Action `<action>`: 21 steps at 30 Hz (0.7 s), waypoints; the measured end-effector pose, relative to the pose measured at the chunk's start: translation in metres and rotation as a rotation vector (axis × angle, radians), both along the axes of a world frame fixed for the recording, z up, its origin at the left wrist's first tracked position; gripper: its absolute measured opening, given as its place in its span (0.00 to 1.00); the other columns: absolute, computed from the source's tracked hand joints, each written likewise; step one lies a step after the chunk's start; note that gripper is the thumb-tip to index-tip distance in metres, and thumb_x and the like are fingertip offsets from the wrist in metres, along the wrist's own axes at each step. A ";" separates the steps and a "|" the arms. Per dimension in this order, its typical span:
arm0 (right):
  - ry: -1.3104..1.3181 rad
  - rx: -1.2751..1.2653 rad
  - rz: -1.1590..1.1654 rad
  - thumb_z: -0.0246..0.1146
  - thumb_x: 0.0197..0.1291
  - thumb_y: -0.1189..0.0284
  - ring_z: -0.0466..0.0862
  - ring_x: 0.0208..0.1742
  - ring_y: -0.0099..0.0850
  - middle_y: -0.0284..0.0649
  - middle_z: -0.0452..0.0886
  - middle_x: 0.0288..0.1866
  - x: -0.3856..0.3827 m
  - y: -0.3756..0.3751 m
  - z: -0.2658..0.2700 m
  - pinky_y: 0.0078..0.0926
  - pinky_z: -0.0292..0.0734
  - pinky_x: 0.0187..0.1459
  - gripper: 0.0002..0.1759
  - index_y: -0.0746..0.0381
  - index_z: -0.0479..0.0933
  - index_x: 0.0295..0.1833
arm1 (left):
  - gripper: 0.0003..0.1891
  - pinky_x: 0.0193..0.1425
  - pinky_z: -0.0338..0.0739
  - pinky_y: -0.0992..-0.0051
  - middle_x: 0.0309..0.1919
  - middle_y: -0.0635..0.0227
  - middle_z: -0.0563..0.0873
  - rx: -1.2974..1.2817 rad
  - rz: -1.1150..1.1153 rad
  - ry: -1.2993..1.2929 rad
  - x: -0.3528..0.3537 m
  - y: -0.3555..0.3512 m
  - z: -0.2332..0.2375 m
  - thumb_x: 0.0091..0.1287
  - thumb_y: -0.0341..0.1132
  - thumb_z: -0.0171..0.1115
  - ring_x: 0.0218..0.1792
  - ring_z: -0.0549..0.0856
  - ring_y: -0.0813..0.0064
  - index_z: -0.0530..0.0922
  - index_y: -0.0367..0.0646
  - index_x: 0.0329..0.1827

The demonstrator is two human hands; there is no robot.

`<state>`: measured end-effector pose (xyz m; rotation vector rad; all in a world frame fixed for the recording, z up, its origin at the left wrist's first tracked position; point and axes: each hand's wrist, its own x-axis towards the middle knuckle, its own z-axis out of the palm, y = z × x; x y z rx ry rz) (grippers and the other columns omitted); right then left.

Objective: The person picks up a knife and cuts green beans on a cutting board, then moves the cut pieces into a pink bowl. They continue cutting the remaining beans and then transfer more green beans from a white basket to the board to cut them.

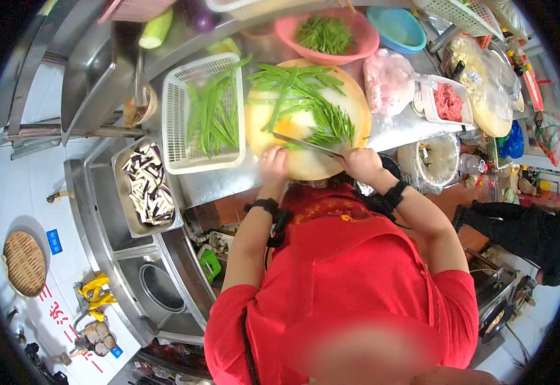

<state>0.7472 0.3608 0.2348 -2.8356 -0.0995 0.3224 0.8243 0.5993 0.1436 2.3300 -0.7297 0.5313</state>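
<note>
My right hand (362,165) is closed round the handle of a kitchen knife (305,144), its blade slanting left across the round cutting board (260,125). Sliced green beans (332,122) are heaped just beyond the blade, and longer whole green beans (283,83) lie at the board's far side. At the board's near left edge is my left hand (275,168), fingers curled close to the knife tip; whatever they may hold is too small to make out. To the left, a white plastic basket (176,122) holds more long green beans (212,115).
A pink bowl (286,48) of shredded greens and blue bowls (396,29) stand behind the board. Rightward are a bag of pale pink contents (387,80) and a tub of red meat (448,101). A metal pan of cut eggplant (145,186) sits lower left. Another person (517,237) is at right.
</note>
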 end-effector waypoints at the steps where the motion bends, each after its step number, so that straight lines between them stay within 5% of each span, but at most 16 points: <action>1: 0.003 -0.032 0.004 0.53 0.61 0.55 0.83 0.23 0.42 0.45 0.81 0.22 0.000 0.004 -0.019 0.40 0.78 0.26 0.19 0.61 0.76 0.35 | 0.05 0.47 0.72 0.65 0.37 0.65 0.80 -0.005 0.003 0.005 -0.001 0.000 0.001 0.55 0.28 0.64 0.41 0.79 0.61 0.80 0.43 0.34; 21: 0.002 0.010 -0.002 0.52 0.63 0.54 0.83 0.26 0.41 0.46 0.81 0.25 0.001 0.004 -0.006 0.40 0.77 0.28 0.20 0.61 0.75 0.37 | 0.05 0.48 0.71 0.64 0.34 0.65 0.82 -0.031 0.082 -0.051 0.003 0.006 0.000 0.55 0.29 0.64 0.39 0.79 0.62 0.78 0.42 0.34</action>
